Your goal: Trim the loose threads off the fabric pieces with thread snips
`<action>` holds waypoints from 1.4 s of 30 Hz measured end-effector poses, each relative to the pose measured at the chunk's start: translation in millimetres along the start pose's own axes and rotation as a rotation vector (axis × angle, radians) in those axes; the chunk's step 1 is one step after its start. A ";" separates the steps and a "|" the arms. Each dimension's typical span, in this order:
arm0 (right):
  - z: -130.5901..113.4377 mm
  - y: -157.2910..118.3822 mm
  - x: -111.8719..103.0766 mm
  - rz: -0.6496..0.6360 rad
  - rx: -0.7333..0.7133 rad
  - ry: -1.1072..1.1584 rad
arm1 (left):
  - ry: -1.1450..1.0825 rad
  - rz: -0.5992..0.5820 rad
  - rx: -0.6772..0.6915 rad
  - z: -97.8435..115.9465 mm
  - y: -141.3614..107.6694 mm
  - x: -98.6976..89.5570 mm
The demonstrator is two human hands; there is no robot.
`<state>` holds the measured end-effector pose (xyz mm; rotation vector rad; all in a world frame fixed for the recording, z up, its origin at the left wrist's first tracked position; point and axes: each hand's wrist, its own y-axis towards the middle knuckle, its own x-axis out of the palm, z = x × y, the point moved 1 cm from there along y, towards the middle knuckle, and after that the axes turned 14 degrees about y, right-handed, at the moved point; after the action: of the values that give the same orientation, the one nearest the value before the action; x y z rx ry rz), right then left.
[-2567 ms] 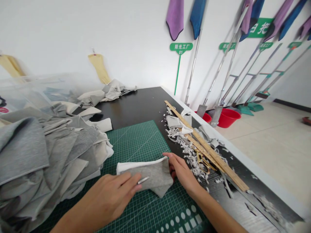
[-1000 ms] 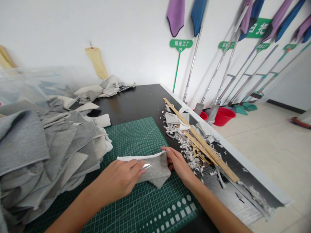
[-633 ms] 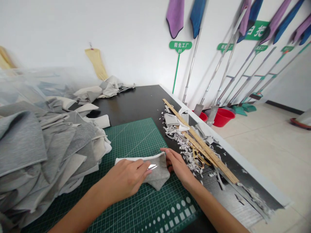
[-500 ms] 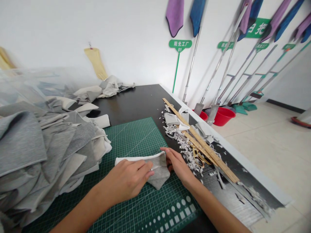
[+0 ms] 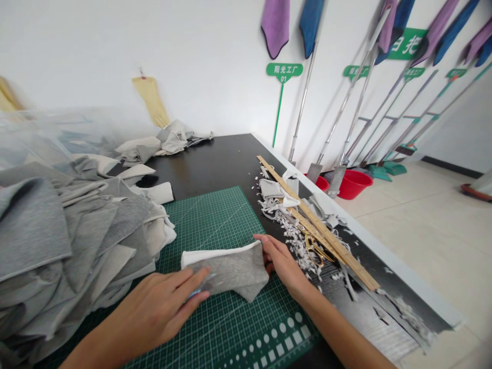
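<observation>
A folded strip of grey fabric with a white edge (image 5: 228, 270) lies on the green cutting mat (image 5: 207, 220). My left hand (image 5: 154, 312) rests on its near left part, and a small blue-and-metal tool (image 5: 194, 294) shows between the fingers. My right hand (image 5: 282, 266) pinches the fabric's right end. Beside that hand lie white fabric scraps (image 5: 295, 241), gold-handled scissors (image 5: 313, 249) and a wooden ruler (image 5: 326, 236).
A large heap of grey cloth pieces (image 5: 69, 241) rises left of the mat, with a clear plastic sheet (image 5: 49, 128) behind it. The black table (image 5: 200, 159) ends at a white edge on the right. Beyond it, mops and a red bucket (image 5: 353, 184) stand on the floor.
My left hand has slid left along the fabric, and the bright metal tip no longer shows. More of the grey strip lies exposed and flat. My right hand stays in place.
</observation>
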<state>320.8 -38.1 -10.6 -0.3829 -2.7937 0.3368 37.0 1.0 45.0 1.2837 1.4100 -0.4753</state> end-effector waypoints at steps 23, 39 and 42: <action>0.6 1.1 -0.9 0.016 -0.015 -0.007 | -0.151 -0.159 0.091 8.7 65.9 20.2; 2.5 2.5 -2.0 0.000 -0.017 0.010 | -0.139 -0.033 0.148 23.3 81.6 13.5; 2.4 2.7 -2.3 0.004 -0.019 0.009 | -0.168 -0.013 0.146 24.4 79.0 8.6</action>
<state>322.8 -36.6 -14.1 -0.3929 -2.7896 0.3088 118.5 10.0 58.7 1.3192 1.2615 -0.6897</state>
